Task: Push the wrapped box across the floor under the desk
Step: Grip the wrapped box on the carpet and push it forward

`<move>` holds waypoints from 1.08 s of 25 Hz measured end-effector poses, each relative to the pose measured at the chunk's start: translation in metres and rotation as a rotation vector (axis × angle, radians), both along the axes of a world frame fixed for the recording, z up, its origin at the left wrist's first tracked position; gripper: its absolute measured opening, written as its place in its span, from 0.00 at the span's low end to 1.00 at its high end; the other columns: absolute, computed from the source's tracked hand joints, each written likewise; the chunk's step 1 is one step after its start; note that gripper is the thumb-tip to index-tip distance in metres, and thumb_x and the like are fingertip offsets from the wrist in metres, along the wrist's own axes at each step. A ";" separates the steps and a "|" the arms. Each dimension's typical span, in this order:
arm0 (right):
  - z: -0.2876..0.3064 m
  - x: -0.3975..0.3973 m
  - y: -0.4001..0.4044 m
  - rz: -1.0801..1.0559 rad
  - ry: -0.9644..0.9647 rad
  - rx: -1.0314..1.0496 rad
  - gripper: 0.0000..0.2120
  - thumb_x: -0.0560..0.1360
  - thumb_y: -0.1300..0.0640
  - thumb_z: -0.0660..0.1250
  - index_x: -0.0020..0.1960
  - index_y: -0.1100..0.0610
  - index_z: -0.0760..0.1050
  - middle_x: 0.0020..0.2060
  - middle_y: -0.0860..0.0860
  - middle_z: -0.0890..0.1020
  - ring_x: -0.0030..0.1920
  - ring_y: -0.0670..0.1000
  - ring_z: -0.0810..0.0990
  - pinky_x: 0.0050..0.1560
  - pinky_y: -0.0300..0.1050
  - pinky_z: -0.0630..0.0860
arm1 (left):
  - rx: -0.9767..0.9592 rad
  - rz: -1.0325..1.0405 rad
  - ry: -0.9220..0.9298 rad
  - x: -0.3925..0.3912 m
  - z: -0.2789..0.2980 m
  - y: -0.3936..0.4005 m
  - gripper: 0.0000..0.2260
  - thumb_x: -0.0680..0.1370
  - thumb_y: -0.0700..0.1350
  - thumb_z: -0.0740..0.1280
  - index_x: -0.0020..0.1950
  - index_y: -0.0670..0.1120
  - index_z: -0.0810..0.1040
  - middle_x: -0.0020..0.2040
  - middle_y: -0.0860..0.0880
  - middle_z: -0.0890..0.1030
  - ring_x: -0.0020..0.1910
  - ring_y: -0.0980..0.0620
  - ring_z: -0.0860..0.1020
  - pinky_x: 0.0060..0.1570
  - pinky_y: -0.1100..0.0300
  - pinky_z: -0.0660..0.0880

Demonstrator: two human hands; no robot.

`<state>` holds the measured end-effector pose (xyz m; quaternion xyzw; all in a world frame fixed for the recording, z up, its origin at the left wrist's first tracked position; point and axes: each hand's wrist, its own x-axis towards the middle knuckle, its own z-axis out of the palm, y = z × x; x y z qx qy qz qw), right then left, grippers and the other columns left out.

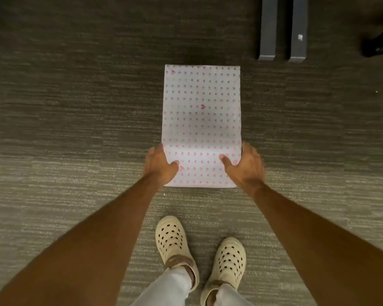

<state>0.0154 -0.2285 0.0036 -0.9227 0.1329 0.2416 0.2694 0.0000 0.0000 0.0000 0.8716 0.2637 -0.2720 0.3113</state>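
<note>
The wrapped box (201, 120) lies flat on the grey carpet, long side pointing away from me, covered in white paper with small pink hearts. My left hand (159, 164) clasps its near left corner, thumb on top and fingers down the side. My right hand (246, 164) clasps the near right corner the same way. The far half of the box sits in shadow, as does the carpet beyond it.
Two dark grey desk feet (283, 29) run along the floor at the upper right, just beyond the box's far right corner. A black object (378, 44) sits at the far right edge. My two feet in cream clogs (199, 250) stand behind the box.
</note>
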 end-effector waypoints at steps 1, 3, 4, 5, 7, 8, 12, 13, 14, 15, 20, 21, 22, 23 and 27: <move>-0.014 0.005 -0.001 -0.069 -0.019 0.051 0.35 0.74 0.39 0.71 0.74 0.58 0.69 0.69 0.57 0.77 0.69 0.61 0.76 0.68 0.60 0.75 | -0.017 0.035 -0.015 0.007 -0.013 0.002 0.27 0.75 0.46 0.70 0.73 0.45 0.67 0.70 0.42 0.68 0.68 0.40 0.70 0.64 0.48 0.70; -0.034 0.016 -0.003 -0.186 0.003 0.143 0.30 0.74 0.43 0.73 0.70 0.58 0.74 0.64 0.56 0.81 0.63 0.59 0.81 0.63 0.59 0.80 | -0.047 0.094 -0.007 0.018 -0.033 0.008 0.23 0.77 0.42 0.68 0.72 0.44 0.70 0.69 0.42 0.72 0.65 0.40 0.74 0.60 0.50 0.74; -0.038 0.020 -0.002 -0.233 0.023 0.166 0.27 0.74 0.45 0.74 0.68 0.58 0.75 0.63 0.56 0.83 0.61 0.59 0.83 0.61 0.58 0.81 | -0.066 0.126 0.005 0.025 -0.040 0.012 0.21 0.78 0.41 0.66 0.71 0.43 0.71 0.67 0.42 0.74 0.63 0.41 0.75 0.55 0.53 0.76; -0.047 0.023 -0.003 -0.266 0.018 0.188 0.25 0.74 0.46 0.74 0.67 0.58 0.77 0.62 0.55 0.84 0.59 0.59 0.84 0.59 0.56 0.82 | -0.081 0.150 0.004 0.029 -0.047 0.015 0.19 0.78 0.40 0.65 0.69 0.43 0.72 0.66 0.42 0.76 0.61 0.41 0.77 0.50 0.56 0.75; -0.057 0.026 -0.004 -0.325 0.024 0.231 0.24 0.75 0.47 0.74 0.67 0.57 0.78 0.61 0.54 0.84 0.54 0.56 0.85 0.57 0.51 0.82 | -0.100 0.187 0.012 0.032 -0.056 0.019 0.16 0.79 0.40 0.63 0.67 0.44 0.75 0.63 0.43 0.79 0.58 0.41 0.78 0.46 0.56 0.74; -0.058 0.028 -0.003 -0.359 0.041 0.245 0.24 0.75 0.47 0.74 0.67 0.57 0.78 0.61 0.53 0.85 0.53 0.55 0.84 0.56 0.50 0.82 | -0.102 0.216 0.011 0.035 -0.058 0.021 0.15 0.79 0.40 0.63 0.66 0.44 0.76 0.63 0.43 0.80 0.58 0.41 0.78 0.48 0.55 0.75; -0.066 0.036 -0.004 -0.486 0.037 0.279 0.21 0.73 0.48 0.77 0.62 0.56 0.81 0.55 0.51 0.86 0.54 0.55 0.85 0.58 0.52 0.83 | -0.171 0.334 0.018 0.044 -0.068 0.027 0.14 0.78 0.40 0.66 0.63 0.45 0.77 0.61 0.43 0.81 0.56 0.42 0.79 0.53 0.50 0.77; -0.069 0.036 -0.005 -0.502 0.032 0.283 0.21 0.72 0.48 0.78 0.61 0.56 0.81 0.52 0.50 0.86 0.54 0.55 0.85 0.57 0.53 0.83 | -0.194 0.358 0.021 0.045 -0.069 0.028 0.14 0.78 0.40 0.66 0.63 0.45 0.77 0.60 0.43 0.81 0.56 0.42 0.79 0.54 0.49 0.78; -0.069 0.036 -0.006 -0.511 0.040 0.290 0.21 0.71 0.48 0.78 0.60 0.55 0.81 0.49 0.48 0.85 0.53 0.55 0.85 0.57 0.53 0.83 | -0.214 0.373 0.027 0.045 -0.069 0.028 0.14 0.78 0.40 0.66 0.63 0.45 0.77 0.60 0.43 0.81 0.56 0.42 0.79 0.54 0.47 0.78; -0.070 0.036 -0.008 -0.522 0.039 0.301 0.20 0.71 0.48 0.78 0.59 0.55 0.81 0.46 0.46 0.84 0.52 0.54 0.85 0.56 0.53 0.84 | -0.231 0.382 0.023 0.046 -0.068 0.028 0.14 0.78 0.40 0.66 0.63 0.45 0.77 0.60 0.44 0.81 0.55 0.42 0.79 0.54 0.46 0.78; -0.061 0.046 -0.004 -0.567 0.038 0.358 0.11 0.70 0.49 0.79 0.46 0.47 0.78 0.41 0.40 0.83 0.48 0.52 0.86 0.51 0.50 0.84 | -0.272 0.374 -0.010 0.057 -0.055 0.034 0.14 0.79 0.41 0.65 0.64 0.46 0.75 0.60 0.45 0.80 0.56 0.43 0.78 0.54 0.49 0.77; -0.059 0.048 -0.003 -0.576 0.031 0.358 0.10 0.70 0.49 0.79 0.44 0.46 0.78 0.41 0.40 0.83 0.47 0.51 0.86 0.49 0.49 0.84 | -0.273 0.346 -0.015 0.061 -0.051 0.036 0.14 0.79 0.41 0.65 0.65 0.46 0.74 0.60 0.45 0.80 0.56 0.44 0.78 0.52 0.51 0.77; -0.054 0.051 -0.001 -0.585 0.021 0.354 0.10 0.70 0.49 0.79 0.42 0.46 0.78 0.40 0.39 0.82 0.46 0.49 0.86 0.47 0.47 0.84 | -0.275 0.319 -0.020 0.065 -0.047 0.037 0.14 0.79 0.41 0.64 0.65 0.46 0.74 0.60 0.45 0.80 0.56 0.44 0.78 0.51 0.53 0.76; -0.051 0.054 0.000 -0.586 0.012 0.351 0.10 0.70 0.48 0.79 0.41 0.45 0.77 0.39 0.39 0.82 0.46 0.47 0.85 0.44 0.44 0.82 | -0.279 0.298 -0.027 0.069 -0.043 0.040 0.14 0.79 0.41 0.64 0.65 0.46 0.74 0.59 0.46 0.80 0.55 0.45 0.78 0.50 0.54 0.75; -0.030 0.074 0.012 -0.556 -0.012 0.335 0.11 0.70 0.47 0.79 0.40 0.46 0.77 0.38 0.39 0.82 0.45 0.50 0.85 0.46 0.48 0.83 | -0.312 0.267 -0.045 0.092 -0.024 0.054 0.11 0.80 0.43 0.64 0.62 0.47 0.72 0.56 0.46 0.79 0.51 0.48 0.78 0.42 0.57 0.76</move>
